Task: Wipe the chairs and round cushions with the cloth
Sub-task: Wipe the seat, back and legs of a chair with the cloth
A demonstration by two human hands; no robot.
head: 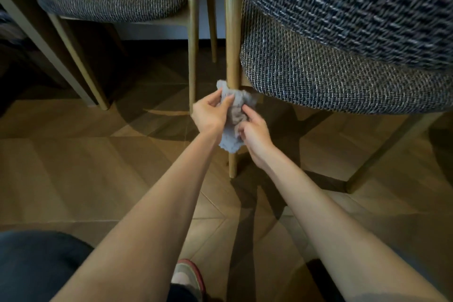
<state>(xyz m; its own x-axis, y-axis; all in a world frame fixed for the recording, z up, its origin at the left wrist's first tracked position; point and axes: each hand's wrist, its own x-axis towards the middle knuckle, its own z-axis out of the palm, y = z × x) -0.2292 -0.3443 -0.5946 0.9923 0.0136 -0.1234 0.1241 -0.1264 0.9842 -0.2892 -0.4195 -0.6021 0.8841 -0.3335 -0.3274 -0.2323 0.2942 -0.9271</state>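
Cloth [232, 117] wrapped on chair leg [232, 32], gripped by left hand [210, 115] and right hand [255, 132]

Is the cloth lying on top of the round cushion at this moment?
No, the left hand and the right hand hold the cloth against the wooden chair leg, below the cushion edge.

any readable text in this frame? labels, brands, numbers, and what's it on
None: no readable text anywhere in this view.
The cloth, chair leg, seat cushion and shoe show no label, brand, number or sign.
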